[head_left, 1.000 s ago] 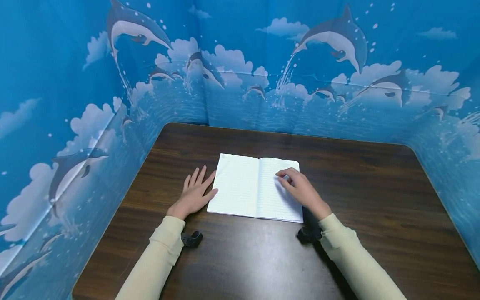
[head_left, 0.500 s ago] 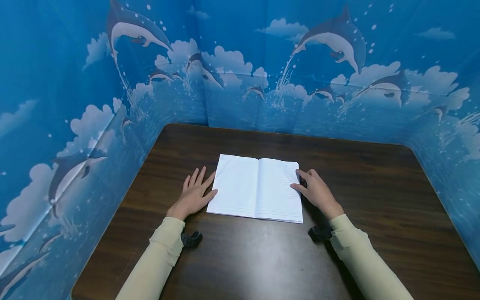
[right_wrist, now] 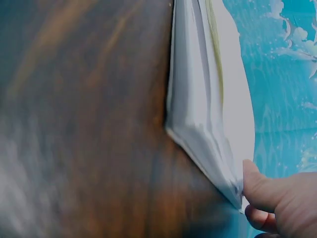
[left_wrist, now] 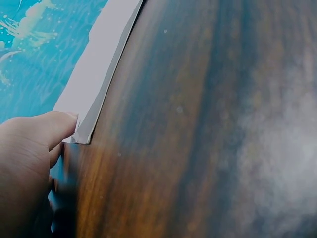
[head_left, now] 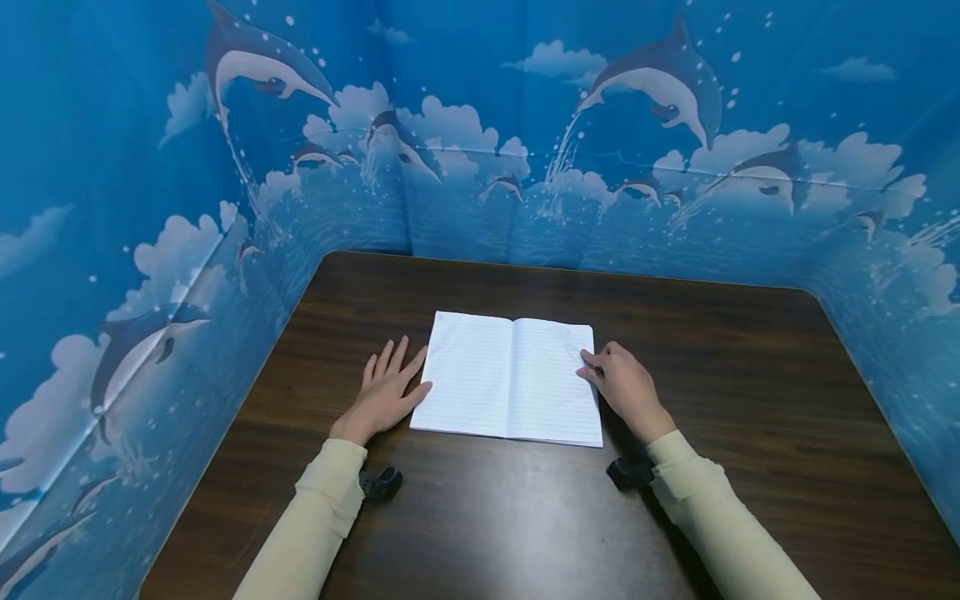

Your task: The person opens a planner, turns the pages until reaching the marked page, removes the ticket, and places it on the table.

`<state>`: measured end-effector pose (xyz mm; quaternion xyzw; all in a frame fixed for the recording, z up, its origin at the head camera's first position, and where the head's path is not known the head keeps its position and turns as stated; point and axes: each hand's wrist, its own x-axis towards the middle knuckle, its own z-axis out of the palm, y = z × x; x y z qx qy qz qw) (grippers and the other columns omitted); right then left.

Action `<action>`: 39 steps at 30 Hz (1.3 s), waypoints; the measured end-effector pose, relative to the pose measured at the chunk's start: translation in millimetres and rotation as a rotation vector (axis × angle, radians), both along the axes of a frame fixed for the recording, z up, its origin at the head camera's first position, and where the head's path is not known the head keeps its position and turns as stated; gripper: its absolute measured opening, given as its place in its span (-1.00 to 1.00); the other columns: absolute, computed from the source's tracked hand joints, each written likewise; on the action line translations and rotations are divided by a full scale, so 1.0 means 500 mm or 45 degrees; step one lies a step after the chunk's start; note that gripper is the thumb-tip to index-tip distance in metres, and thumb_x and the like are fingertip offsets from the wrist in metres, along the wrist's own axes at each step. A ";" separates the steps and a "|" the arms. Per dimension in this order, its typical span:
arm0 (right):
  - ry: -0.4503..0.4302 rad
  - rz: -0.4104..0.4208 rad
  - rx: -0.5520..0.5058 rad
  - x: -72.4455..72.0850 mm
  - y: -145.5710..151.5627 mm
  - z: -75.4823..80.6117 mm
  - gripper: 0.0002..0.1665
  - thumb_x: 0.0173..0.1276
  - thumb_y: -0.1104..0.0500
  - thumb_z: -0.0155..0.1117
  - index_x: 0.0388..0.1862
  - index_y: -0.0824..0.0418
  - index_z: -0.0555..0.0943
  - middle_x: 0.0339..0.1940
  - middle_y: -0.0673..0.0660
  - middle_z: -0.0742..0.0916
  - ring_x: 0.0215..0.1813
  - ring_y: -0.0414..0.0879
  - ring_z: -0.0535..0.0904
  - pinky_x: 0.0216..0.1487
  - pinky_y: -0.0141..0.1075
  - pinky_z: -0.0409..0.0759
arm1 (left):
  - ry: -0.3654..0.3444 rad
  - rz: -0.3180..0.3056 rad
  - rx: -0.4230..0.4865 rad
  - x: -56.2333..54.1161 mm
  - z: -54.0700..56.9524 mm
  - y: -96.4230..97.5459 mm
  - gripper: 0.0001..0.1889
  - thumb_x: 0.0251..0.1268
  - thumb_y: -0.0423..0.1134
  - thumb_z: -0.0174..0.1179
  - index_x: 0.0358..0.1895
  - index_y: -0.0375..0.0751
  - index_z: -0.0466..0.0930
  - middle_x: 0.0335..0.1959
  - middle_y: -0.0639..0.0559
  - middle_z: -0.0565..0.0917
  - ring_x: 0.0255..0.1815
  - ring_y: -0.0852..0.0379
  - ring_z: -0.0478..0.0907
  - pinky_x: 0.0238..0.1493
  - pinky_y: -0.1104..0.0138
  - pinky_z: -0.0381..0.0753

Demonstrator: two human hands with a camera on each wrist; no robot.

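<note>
Centrally, a lined notebook (head_left: 468, 375) lies open and flat on a dark wood-grain table (head_left: 495, 517), both pages facing up, with a blue dolphin-print backdrop (head_left: 465, 212) behind. A person's two hands are well apart, one at each side of it. The left hand (head_left: 381, 398) rests with fingers spread on the wood, only its thumb touching the left page's edge. The right hand (head_left: 627, 387) pinches the outer edge of the right page between thumb and fingers. In the right wrist view the layers along that side stand slightly fanned; how many sheets are caught in the pinch cannot be told there, as the fingertips are partly hidden.

That grip is likely the weak point: if it takes in more than one sheet, several could come up together. A sharp pull might crease or tear the paper near the pinch. Since the left thumb seems to be the only contact on the far side, light pressure there could let the whole notebook slide or swivel across the smooth table.
</note>
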<state>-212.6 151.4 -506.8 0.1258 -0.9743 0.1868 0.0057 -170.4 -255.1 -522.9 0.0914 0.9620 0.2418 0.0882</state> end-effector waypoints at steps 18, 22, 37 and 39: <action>-0.134 -0.122 -0.367 0.000 0.009 -0.005 -0.49 0.45 0.15 0.43 0.32 0.26 0.62 -0.28 0.16 0.67 -0.44 -0.06 0.46 -0.49 -0.32 0.41 | 0.005 -0.022 -0.003 -0.006 -0.011 -0.002 -0.21 0.62 0.26 -0.10 0.73 0.04 -0.06 0.77 -0.18 -0.29 0.76 -0.29 -0.44 0.64 -0.28 -0.47; -0.258 -0.140 -0.488 -0.003 0.017 0.004 -0.45 0.54 0.05 0.31 0.39 0.27 0.55 -0.19 0.18 0.66 -0.25 -0.02 0.52 -0.36 -0.34 0.48 | 0.014 -0.015 0.018 -0.002 -0.002 0.001 -0.22 0.61 0.22 -0.05 0.72 0.00 -0.02 0.76 -0.23 -0.25 0.76 -0.33 -0.41 0.63 -0.31 -0.45; -0.552 -0.177 -0.733 -0.001 0.045 0.028 -0.52 0.65 -0.06 0.13 0.07 0.34 0.71 -0.15 0.25 0.67 -0.33 -0.05 0.50 -0.30 -0.32 0.52 | -0.004 -0.007 -0.033 -0.003 -0.017 -0.010 -0.20 0.60 0.30 -0.11 0.73 0.06 -0.06 0.77 -0.16 -0.29 0.77 -0.28 -0.44 0.64 -0.29 -0.47; -0.542 -0.156 -0.729 -0.001 0.044 0.031 -0.54 0.65 -0.06 0.13 0.02 0.32 0.70 -0.17 0.24 0.66 -0.33 -0.04 0.50 -0.30 -0.31 0.52 | -0.008 -0.004 -0.039 -0.003 -0.016 -0.008 -0.20 0.61 0.29 -0.11 0.73 0.06 -0.06 0.77 -0.15 -0.29 0.77 -0.28 -0.44 0.64 -0.28 -0.47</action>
